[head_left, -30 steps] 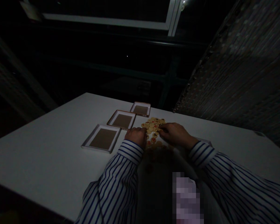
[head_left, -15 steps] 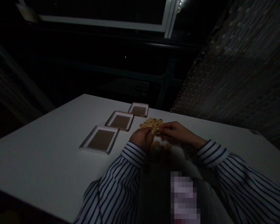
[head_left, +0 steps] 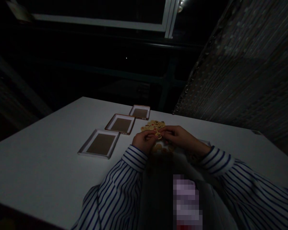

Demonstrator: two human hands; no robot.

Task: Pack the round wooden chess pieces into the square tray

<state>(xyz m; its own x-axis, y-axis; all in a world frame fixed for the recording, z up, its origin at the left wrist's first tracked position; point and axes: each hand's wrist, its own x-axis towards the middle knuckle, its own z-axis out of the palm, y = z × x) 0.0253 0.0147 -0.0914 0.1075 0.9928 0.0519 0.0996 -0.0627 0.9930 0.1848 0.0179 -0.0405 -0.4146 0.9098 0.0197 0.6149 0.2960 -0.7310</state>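
A round, pale wooden xiangqi piece [head_left: 159, 136] with a dark character is between my two hands. My left hand [head_left: 143, 140] is closed, its thumb and fingertips at the piece's left edge. From the right, my right hand [head_left: 179, 135] pinches at the same piece, fingers bent over its upper edge. Just beyond my fingers lies a heap of similar xiangqi pieces [head_left: 154, 124], some with red and some with black characters. Several more pieces [head_left: 158, 147] are in shadow on the near side of my hands.
Three shallow rectangular trays [head_left: 80, 152] with brown bottoms stand in a slanting row left of the pieces. All rest on a white table [head_left: 50, 137]. A beaded curtain [head_left: 230, 80] hangs past the right far edge. The room is dark.
My left fingers have closed in on the piece, and the piece's face has turned a little between my hands. The whole view has shifted slightly.
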